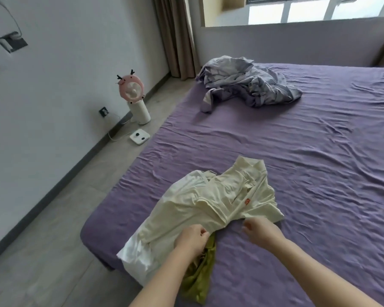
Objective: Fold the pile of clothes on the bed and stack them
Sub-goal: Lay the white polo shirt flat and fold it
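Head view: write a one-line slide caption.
Both hands, left hand and right hand, grip the cream shirt's hem on a purple bed.

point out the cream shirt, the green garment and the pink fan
cream shirt (211, 202): head view, on the middle of its body
green garment (200, 282): head view, on the bunched part below the left hand
pink fan (131, 90): head view, on its round head

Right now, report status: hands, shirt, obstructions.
Left hand and right hand both pinch cream shirt hem. Shirt unfolded, overlapping white garment and green garment.
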Demonstrator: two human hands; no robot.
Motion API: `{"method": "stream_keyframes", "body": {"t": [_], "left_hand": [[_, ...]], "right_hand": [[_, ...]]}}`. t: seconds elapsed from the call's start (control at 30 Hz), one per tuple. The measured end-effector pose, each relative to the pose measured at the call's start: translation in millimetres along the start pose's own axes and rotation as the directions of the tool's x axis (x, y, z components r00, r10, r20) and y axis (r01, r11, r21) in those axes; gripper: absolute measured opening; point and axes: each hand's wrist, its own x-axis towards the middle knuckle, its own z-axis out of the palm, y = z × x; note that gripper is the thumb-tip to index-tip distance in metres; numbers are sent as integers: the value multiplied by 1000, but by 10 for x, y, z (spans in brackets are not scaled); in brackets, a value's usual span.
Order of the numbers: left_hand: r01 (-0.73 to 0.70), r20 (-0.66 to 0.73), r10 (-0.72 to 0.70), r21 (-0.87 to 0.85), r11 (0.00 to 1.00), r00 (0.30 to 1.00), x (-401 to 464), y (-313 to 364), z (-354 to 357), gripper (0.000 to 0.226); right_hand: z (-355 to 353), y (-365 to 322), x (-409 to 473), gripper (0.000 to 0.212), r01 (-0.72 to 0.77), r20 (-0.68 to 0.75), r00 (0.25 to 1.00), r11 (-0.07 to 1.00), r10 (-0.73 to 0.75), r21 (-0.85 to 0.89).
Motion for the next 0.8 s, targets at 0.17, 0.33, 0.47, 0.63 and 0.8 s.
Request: {"method": "stream_keyframes", "body": {"t": [0.17,0.33,0.47,0.63,0.8], "left_hand": [[-125,101,119,52,991,988,856,134,-69,30],[-188,122,169,157,970,978,1757,203,-63,32],[-221,103,206,170,960,973,2373,229,2,37],[-334,69,327,177,926,943,3049,245,175,35],[-384,44,383,191,903,923,3622,439,362,34]], "right_hand": [[8,68,494,27,-122,1,993,992,122,33],[148,163,1117,25,-200,21,980,977,199,75],[276,170,1655,31,-186,41,982,977,182,105],[376,300,2308,37,-168,-10,985,981,170,100],[245,803,2706,49,-398,-195,895,915,402,63]]}}
